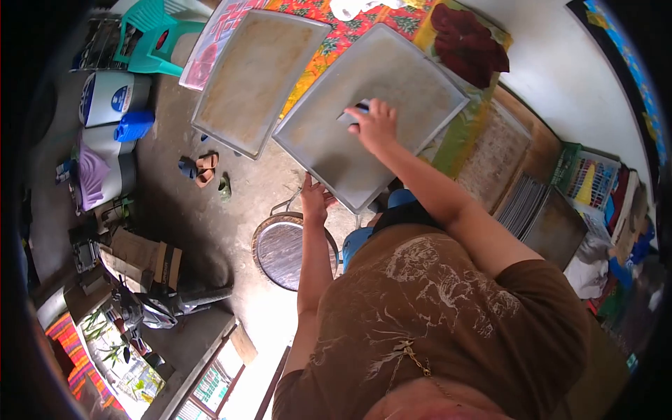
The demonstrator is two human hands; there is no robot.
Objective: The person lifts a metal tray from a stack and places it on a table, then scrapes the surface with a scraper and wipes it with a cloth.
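Note:
A large grey metal baking tray (413, 77) with a raised rim and brownish stains lies in front of me, its near corner over the table's edge. My right hand (376, 127) is closed around a small dark-handled tool (362, 107) and rests low over the tray's surface. The tool's thin pointed end faces left; my fingers hide much of it. At the tray's near left rim, my left hand (317, 199) grips the edge, with its fingers partly hidden. A second stained tray (255, 73) lies to the left, overhanging the table.
Patterned cloth (297, 98) covers the table, with a dark red cloth (469, 45) at its right. Below stands a round stool (280, 248). Several thin trays (521, 206) are stacked upright on the right. Sandals (206, 169) and a green chair (157, 38) are left.

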